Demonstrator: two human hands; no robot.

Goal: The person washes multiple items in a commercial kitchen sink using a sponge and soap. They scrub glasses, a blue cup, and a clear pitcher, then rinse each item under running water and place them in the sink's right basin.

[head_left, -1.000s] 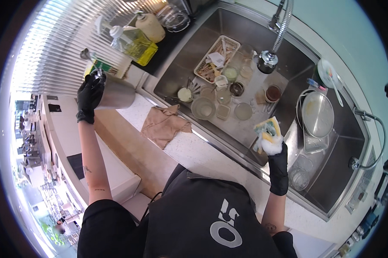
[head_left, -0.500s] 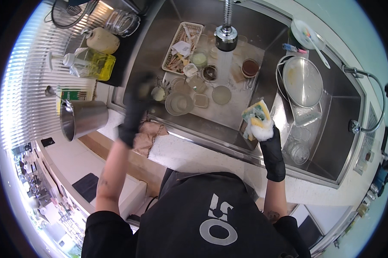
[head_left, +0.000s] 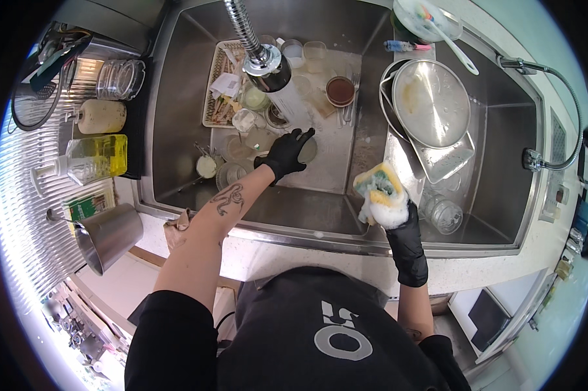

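Note:
My left hand (head_left: pixel 284 156), in a black glove, is over the left sink basin with its fingers spread. Its fingertips are at a round, pale translucent lid or dish (head_left: pixel 308 151) on the basin floor; whether they touch it I cannot tell. Closed around a foamy yellow-and-green sponge (head_left: pixel 380 186), my black-gloved right hand (head_left: pixel 408 247) hovers near the divider between the basins. White suds cover the sponge's lower part. Cloudy tubs, a clear round container (head_left: pixel 231 174) partly behind my left forearm, and a brown-filled round dish (head_left: pixel 340 91) lie around the left hand.
A spring-hose faucet (head_left: pixel 268 68) pours water into the left basin. A cream basket (head_left: pixel 209 98) of small sticks and cutlery stands there. Round metal pans (head_left: pixel 432 104) and glasses (head_left: pixel 445 215) sit on the right. Soap bottles (head_left: pixel 102 156) and a steel pitcher (head_left: pixel 110 238) line the left.
My left hand has moved right from the sink's left edge, into the basin among the dishes. The right hand still holds the sponge. The whole view has shifted.

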